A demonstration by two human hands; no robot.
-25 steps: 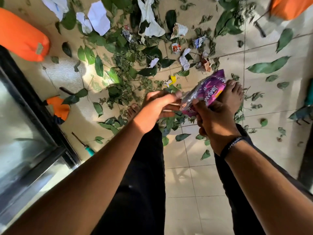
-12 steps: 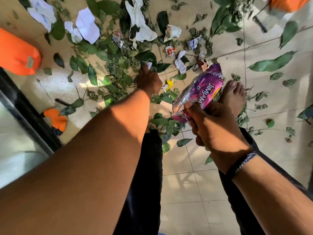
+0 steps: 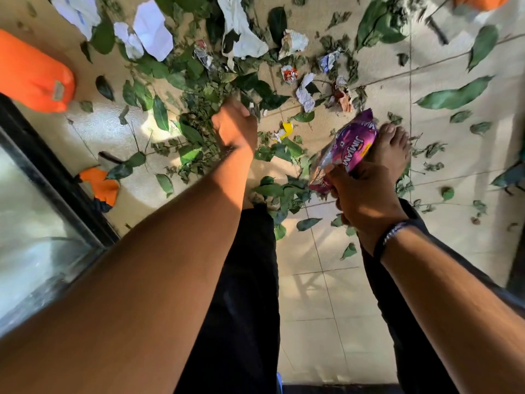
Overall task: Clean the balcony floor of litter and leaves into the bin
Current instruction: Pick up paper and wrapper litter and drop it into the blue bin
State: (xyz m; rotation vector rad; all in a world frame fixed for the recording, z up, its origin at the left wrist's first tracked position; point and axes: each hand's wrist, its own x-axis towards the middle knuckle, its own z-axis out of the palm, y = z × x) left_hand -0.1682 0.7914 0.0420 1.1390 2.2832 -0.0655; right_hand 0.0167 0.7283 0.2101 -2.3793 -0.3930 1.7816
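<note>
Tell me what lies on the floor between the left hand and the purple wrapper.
In the head view, a small yellow scrap and green leaves lie there.

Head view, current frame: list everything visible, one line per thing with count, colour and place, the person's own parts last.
Leaves: many, green, strewn over the floor, thickest at top centre.
Paper scraps: several, white, top left and top centre.
Small wrappers: a few, red, white and yellow, centre of the litter.
Purple packet: one, purple with white lettering, held above the floor at centre right.
Orange objects: three, left edge, lower left by the door, top right corner; what they are is unclear.
Glass door: one, dark frame, left side.
Tiled floor: beige.
Left hand: reaching into the leaves; its fingers are hidden.
Right hand: grips the purple packet; dark wristband.
Bare foot: one plainly visible, beside the packet.
Legs: two, dark trousers.
</note>
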